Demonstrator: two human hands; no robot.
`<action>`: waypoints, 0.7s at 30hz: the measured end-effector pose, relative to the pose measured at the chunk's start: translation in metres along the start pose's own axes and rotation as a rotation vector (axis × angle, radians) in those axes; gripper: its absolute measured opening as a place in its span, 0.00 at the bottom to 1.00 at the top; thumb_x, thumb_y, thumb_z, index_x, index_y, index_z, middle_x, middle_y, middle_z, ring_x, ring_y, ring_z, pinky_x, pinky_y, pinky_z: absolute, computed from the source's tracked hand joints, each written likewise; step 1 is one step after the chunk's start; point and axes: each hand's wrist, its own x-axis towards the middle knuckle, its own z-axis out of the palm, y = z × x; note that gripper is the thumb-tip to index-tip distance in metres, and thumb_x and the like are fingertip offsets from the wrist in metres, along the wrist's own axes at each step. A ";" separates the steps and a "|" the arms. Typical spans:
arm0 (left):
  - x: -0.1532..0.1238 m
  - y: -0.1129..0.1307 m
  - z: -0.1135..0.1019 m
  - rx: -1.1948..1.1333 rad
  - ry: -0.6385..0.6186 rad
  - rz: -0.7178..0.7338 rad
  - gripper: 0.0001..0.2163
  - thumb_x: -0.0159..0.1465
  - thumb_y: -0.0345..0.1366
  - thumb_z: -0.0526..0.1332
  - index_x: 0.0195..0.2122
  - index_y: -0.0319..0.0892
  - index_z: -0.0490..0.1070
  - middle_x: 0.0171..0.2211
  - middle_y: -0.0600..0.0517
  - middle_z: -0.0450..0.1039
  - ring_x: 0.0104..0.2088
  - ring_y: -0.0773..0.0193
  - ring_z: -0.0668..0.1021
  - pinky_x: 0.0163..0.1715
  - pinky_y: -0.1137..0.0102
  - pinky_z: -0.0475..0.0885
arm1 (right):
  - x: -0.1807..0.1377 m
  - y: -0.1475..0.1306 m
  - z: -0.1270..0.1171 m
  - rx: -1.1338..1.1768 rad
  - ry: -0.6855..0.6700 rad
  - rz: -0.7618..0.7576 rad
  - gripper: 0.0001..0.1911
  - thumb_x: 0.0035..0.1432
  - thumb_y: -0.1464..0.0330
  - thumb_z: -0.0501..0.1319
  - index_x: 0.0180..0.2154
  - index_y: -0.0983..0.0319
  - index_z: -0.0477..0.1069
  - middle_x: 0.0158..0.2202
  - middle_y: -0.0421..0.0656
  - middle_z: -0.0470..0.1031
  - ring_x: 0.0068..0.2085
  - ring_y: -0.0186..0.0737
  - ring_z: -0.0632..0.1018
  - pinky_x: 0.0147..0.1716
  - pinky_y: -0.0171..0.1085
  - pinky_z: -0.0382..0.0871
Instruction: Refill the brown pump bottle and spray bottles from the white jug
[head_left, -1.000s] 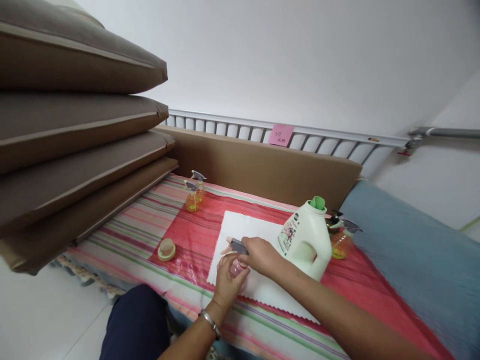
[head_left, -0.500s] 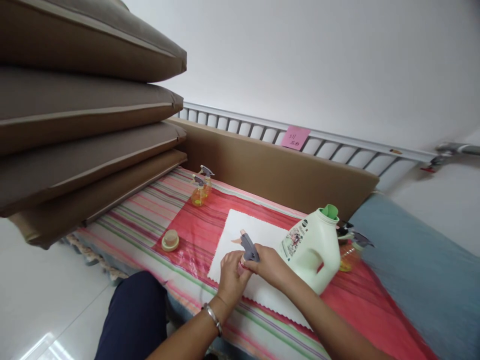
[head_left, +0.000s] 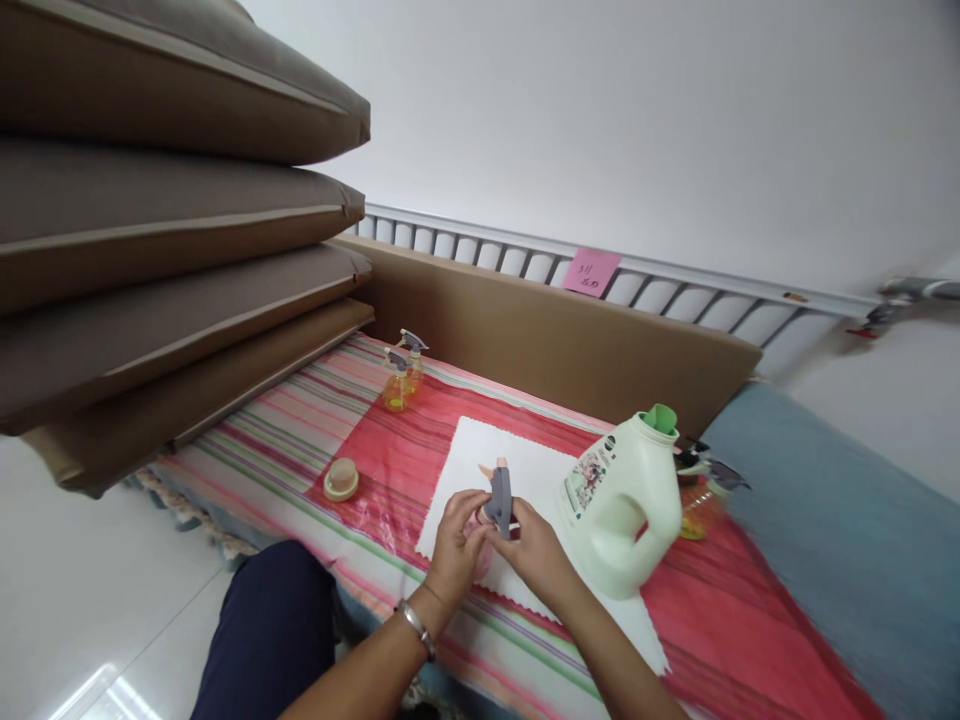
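A small pink spray bottle with a grey trigger head (head_left: pixel 499 497) stands on a white cloth (head_left: pixel 517 470). My left hand (head_left: pixel 456 545) is wrapped round the bottle's pink body. My right hand (head_left: pixel 536 548) pinches the grey spray head from the right. A large white detergent jug with a green cap (head_left: pixel 626 500) stands just right of my hands.
Two orange spray bottles (head_left: pixel 399 380) stand at the back left. More spray bottles (head_left: pixel 701 490) sit behind the jug. A round lid (head_left: pixel 341 480) lies on the striped cover (head_left: pixel 277 430). Brown cushions (head_left: pixel 165 240) are stacked on the left. A blue cushion (head_left: pixel 832 540) lies right.
The grey spray head has turned from pointing left to pointing away from me, both hands staying on the bottle. The view has shifted slightly.
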 end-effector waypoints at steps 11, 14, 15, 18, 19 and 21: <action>-0.013 -0.010 -0.001 0.017 -0.036 0.013 0.19 0.60 0.29 0.55 0.53 0.46 0.64 0.51 0.45 0.65 0.53 0.55 0.67 0.55 0.54 0.60 | 0.003 0.017 0.023 0.034 0.213 0.032 0.06 0.50 0.72 0.55 0.33 0.60 0.67 0.34 0.44 0.73 0.38 0.45 0.74 0.41 0.41 0.67; -0.013 -0.020 -0.001 0.086 0.016 0.039 0.20 0.59 0.32 0.55 0.54 0.46 0.61 0.54 0.44 0.63 0.55 0.52 0.65 0.56 0.51 0.58 | 0.004 0.018 0.035 0.010 0.309 0.085 0.08 0.46 0.74 0.57 0.32 0.60 0.66 0.33 0.44 0.73 0.37 0.45 0.73 0.39 0.41 0.67; -0.012 -0.024 -0.001 0.096 0.029 0.036 0.18 0.60 0.33 0.54 0.52 0.46 0.63 0.52 0.44 0.64 0.54 0.52 0.67 0.55 0.52 0.61 | 0.005 0.018 0.038 0.015 0.339 0.101 0.07 0.46 0.74 0.57 0.31 0.60 0.66 0.33 0.44 0.73 0.36 0.45 0.73 0.39 0.41 0.66; -0.005 -0.031 -0.002 0.098 0.018 0.026 0.15 0.60 0.36 0.55 0.48 0.45 0.66 0.48 0.45 0.68 0.50 0.52 0.70 0.52 0.54 0.65 | 0.007 0.019 0.041 0.084 0.381 0.116 0.08 0.44 0.73 0.59 0.32 0.61 0.67 0.33 0.44 0.73 0.37 0.45 0.73 0.39 0.40 0.66; -0.004 -0.032 -0.002 0.098 0.010 0.019 0.15 0.59 0.38 0.56 0.48 0.44 0.66 0.48 0.45 0.68 0.50 0.52 0.71 0.52 0.54 0.66 | 0.007 0.019 0.041 0.127 0.377 0.106 0.10 0.44 0.74 0.59 0.33 0.61 0.68 0.34 0.43 0.74 0.38 0.44 0.73 0.40 0.39 0.66; -0.002 -0.032 -0.003 0.104 -0.002 0.000 0.17 0.59 0.40 0.56 0.49 0.43 0.65 0.48 0.45 0.69 0.49 0.52 0.72 0.51 0.54 0.66 | 0.006 0.019 0.040 0.231 0.352 0.081 0.13 0.44 0.75 0.58 0.35 0.61 0.69 0.36 0.41 0.75 0.39 0.41 0.74 0.40 0.37 0.67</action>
